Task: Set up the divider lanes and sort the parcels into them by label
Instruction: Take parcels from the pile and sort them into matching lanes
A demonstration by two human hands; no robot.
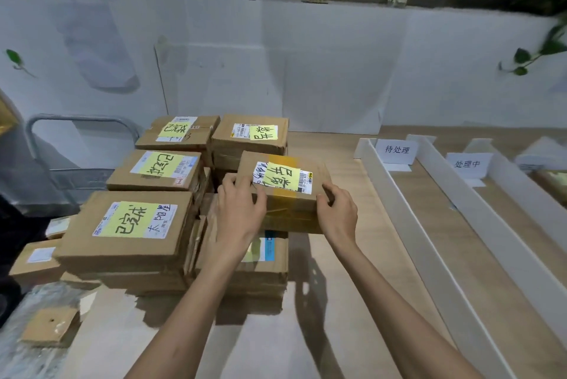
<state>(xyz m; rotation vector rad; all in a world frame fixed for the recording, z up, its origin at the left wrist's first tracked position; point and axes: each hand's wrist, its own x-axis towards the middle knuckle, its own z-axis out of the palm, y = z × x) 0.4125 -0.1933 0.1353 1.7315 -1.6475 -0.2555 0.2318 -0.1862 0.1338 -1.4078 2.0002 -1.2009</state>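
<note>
Lane setup appears finished, while sorting looks barely begun. Nearest, along the left edge of the counter (377, 210), the stacks (132, 225) of brown cardboard parcels stand several deep, most of the top ones bearing a handwritten yellow note, and none of them is yet sorted. Just past the nearest pile, the left grip (241, 210) curls round the near left end of one parcel (288, 191) with the thumb on its top face. The right grip (337, 213) pinches its near right corner, fingers bent over the edge. This parcel sits atop the pile nearest the counter's middle; whether it has lifted clear of the box beneath cannot be told. It is a flat, slightly creased box crossed by a band of orange-yellow tape, with a white barcode label and a yellow note inked in large characters. Beyond and to the right, the white dividers (408, 225) run from the near right corner toward the far edge, forming parallel lanes. A printed card (397, 150) heads the first lane and a second card (467, 164) heads the next, and no parcel shows in either lane. Something brown (550, 182) lies in the farthest lane at the right edge, perhaps a parcel, though it is too cut off to be sure.
</note>
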